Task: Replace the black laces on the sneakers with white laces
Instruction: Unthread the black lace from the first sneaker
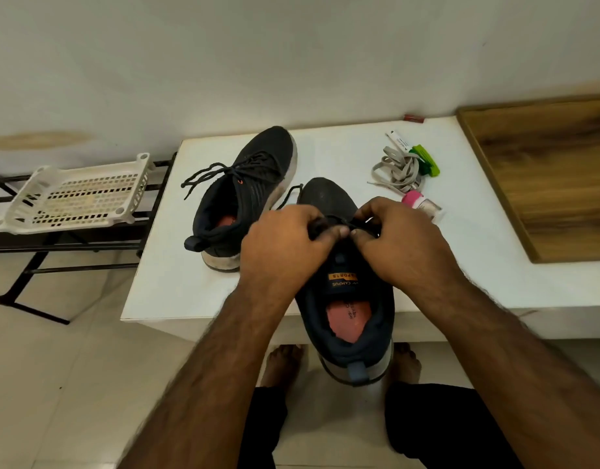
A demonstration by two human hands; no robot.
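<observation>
Hands [285,245] and [398,240] both pinched black lace [342,225] on near sneaker [346,299], I'd guess loosening it. Second sneaker [244,194] at 11 o'clock; white laces [398,169] at 1, untouched.

A white table [176,292] is standing against a pale wall [291,55]. A wooden board [548,170] is lying on its right end. Near the far edge, a green plastic piece [427,160] is sitting beside a white tube [398,138], and a pink-capped container [422,203] is lying nearer. A small red item [413,118] is resting by the wall. Off to the left, a white perforated basket [78,194] is sitting on a black metal rack [28,275].
</observation>
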